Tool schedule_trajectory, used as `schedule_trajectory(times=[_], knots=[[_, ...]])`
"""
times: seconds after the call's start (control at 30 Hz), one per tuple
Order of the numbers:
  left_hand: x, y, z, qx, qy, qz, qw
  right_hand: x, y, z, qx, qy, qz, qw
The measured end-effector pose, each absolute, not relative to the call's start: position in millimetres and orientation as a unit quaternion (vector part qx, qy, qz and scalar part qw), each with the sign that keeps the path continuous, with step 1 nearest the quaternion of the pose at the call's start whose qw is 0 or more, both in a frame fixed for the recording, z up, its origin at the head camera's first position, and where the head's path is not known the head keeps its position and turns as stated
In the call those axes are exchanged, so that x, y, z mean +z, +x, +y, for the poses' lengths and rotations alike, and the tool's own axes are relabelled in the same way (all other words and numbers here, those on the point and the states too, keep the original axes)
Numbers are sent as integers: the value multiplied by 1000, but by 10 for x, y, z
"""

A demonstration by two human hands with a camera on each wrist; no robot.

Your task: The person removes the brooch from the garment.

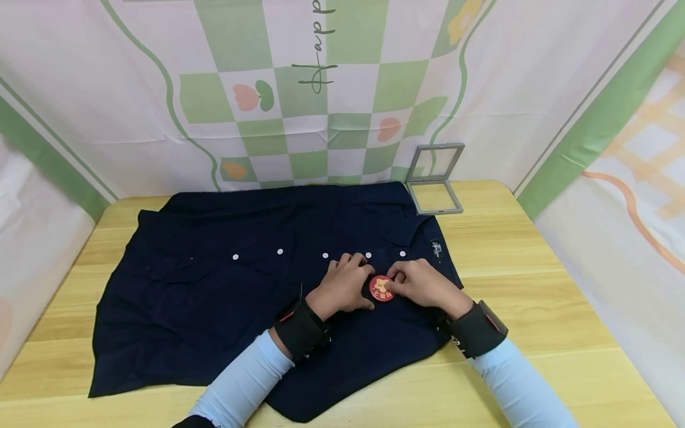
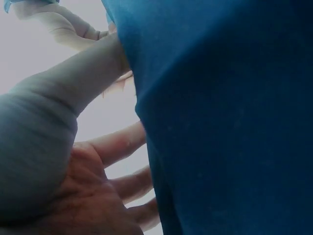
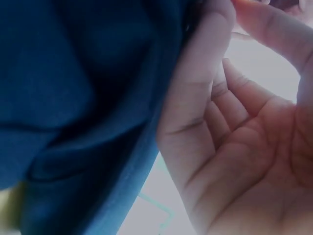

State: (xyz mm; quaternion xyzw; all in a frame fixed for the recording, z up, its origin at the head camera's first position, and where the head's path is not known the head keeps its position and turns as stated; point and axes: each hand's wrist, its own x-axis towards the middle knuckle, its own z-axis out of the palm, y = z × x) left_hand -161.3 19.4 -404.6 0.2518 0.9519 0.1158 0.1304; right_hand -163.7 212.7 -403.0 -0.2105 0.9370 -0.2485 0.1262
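A dark navy button-up shirt (image 1: 214, 321) lies spread over the table, its white buttons in a row. On it is a round red badge (image 1: 379, 295) with a yellow star-like figure. My right hand (image 1: 428, 290) pinches the badge at its right edge with thumb and index finger. In the right wrist view, that hand's other fingers (image 3: 234, 105) curl towards the palm; the badge is out of sight there. My left hand (image 1: 345, 285) rests on the cloth just left of the badge, fingers spread. The left wrist view shows its fingers (image 2: 129, 183) reaching the blue-looking cloth.
A grey hinged frame (image 1: 436, 212) with clear panes stands unfolded at the back right, beside the collar end of the shirt. Bare wood of the table (image 1: 524, 285) shows to the right. A patterned curtain (image 1: 299, 139) hangs behind the table.
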Motion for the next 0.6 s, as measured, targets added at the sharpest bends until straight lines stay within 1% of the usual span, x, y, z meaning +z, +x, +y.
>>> schedule_trajectory(times=[0.6], knots=[[-4025, -1605, 200, 100, 247, 951, 159, -4019, -1630, 2144, -273, -234, 922, 144]])
